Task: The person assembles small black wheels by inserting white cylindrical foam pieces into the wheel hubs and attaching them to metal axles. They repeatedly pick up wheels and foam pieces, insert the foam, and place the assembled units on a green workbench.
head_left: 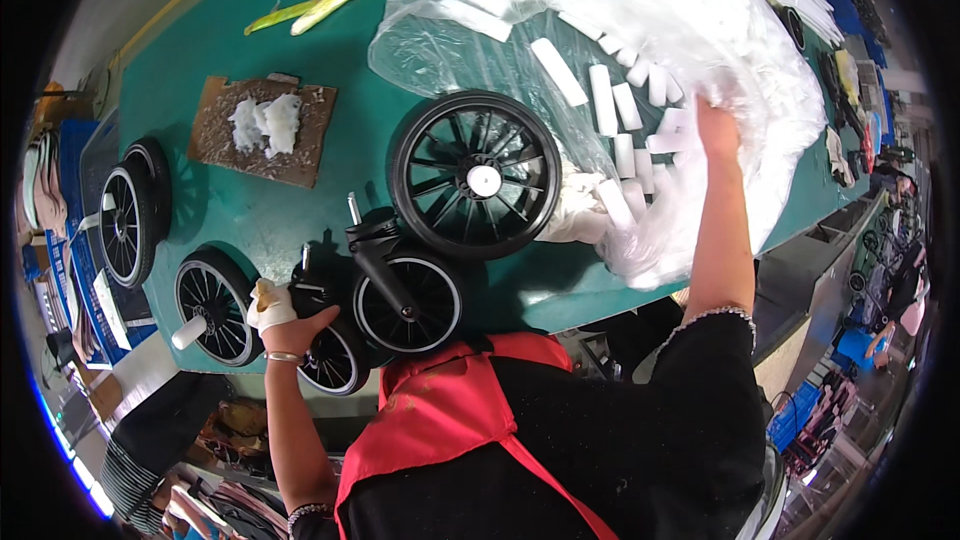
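Note:
Near the front left edge of the table, my left hand (285, 325), its fingers in a whitish covering, is closed at the small black fork wheel (335, 360), thumb across its top. A second fork wheel (408, 305), with an upright metal pin, stands just to the right. Left of the hand, a spoked wheel (213, 308) has a white tube (189, 332) on its axle. My right hand (716, 128) reaches among white tubes (625, 106) in a clear plastic bag (640, 260); its fingers are blurred and partly hidden.
A large spoked wheel (475, 175) lies mid-table. Behind it to the left is brown cardboard (310, 145) bearing white grease-like lumps (267, 125). Two more wheels (122, 225) stand at the left edge. A yellow-green cutter-like tool (338, 2) lies at the back.

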